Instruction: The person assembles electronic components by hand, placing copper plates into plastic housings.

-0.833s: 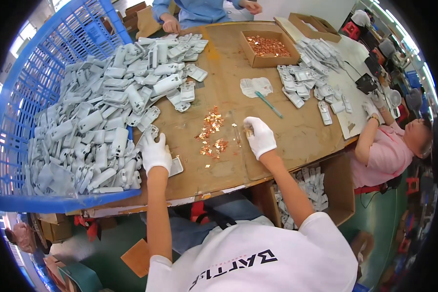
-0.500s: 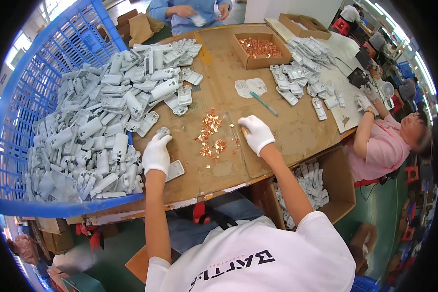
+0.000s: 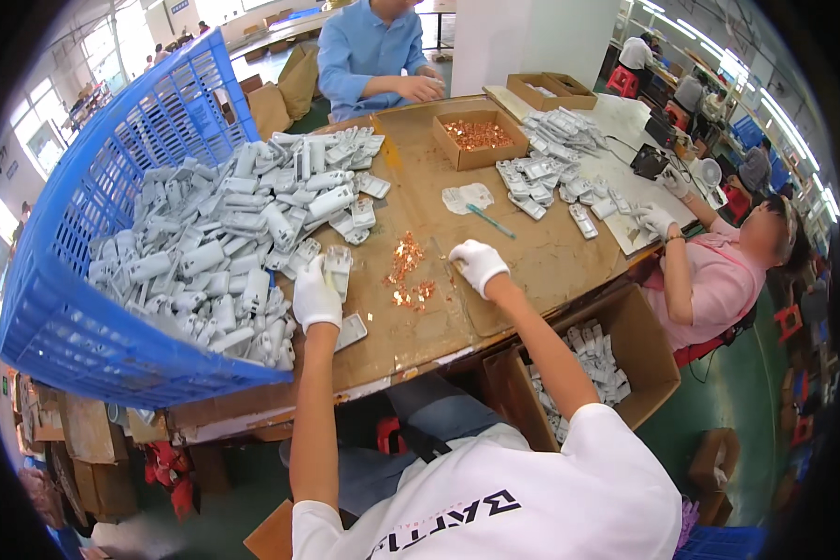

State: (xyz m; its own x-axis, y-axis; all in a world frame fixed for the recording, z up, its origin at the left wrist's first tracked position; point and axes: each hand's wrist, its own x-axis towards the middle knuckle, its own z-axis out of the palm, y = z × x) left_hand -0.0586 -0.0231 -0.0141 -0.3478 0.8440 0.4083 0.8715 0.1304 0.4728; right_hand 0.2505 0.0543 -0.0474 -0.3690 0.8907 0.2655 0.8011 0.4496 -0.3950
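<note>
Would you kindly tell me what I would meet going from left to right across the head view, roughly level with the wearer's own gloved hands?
Blue basket, left hand, loose copper-coloured pieces, right hand, seated person in pink.

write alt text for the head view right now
A person's white-gloved left hand holds a pale plastic casing beside loose copper-coloured pieces on a brown table; the curled right hand is across the pieces. A blue basket and heaped casings fill the left side.
</note>
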